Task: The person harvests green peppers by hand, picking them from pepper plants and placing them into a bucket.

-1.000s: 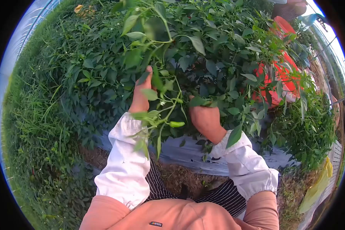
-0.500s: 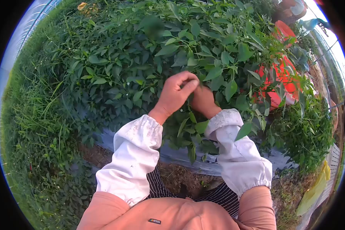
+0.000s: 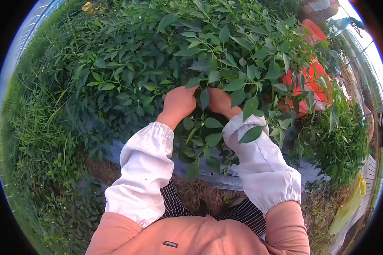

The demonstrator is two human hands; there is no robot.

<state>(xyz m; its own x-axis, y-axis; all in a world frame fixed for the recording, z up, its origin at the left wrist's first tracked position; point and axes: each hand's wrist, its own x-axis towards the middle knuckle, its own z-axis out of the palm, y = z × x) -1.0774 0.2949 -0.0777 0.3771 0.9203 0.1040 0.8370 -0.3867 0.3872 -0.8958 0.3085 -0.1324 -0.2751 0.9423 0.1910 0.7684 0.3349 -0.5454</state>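
Note:
Leafy green pepper plants (image 3: 127, 72) with small white flowers spread in front of me. Among their leaves, my left hand (image 3: 178, 104) reaches in with its back towards me and its fingers bent inward, the tips covered by foliage. Close to its right is my right hand (image 3: 219, 102), partly behind hanging leaves. Its fingers are hidden too, so what either hand grips does not show. A leafy branch (image 3: 212, 123) hangs between and below my wrists. White sleeve covers (image 3: 151, 148) wrap both my forearms.
Red plastic containers (image 3: 315, 80) stand in the plants at the right. Another person (image 3: 321, 8) is partly visible at the top right. Plastic film (image 3: 200, 175) lies along the bed's near edge. A yellowish bag (image 3: 349, 208) lies at lower right, and tall grass (image 3: 30, 119) grows at left.
My left hand has moved slightly left and down, its fingertips passing from sight behind leaves. My right hand has shifted slightly up and left. The branch between my hands has swung left.

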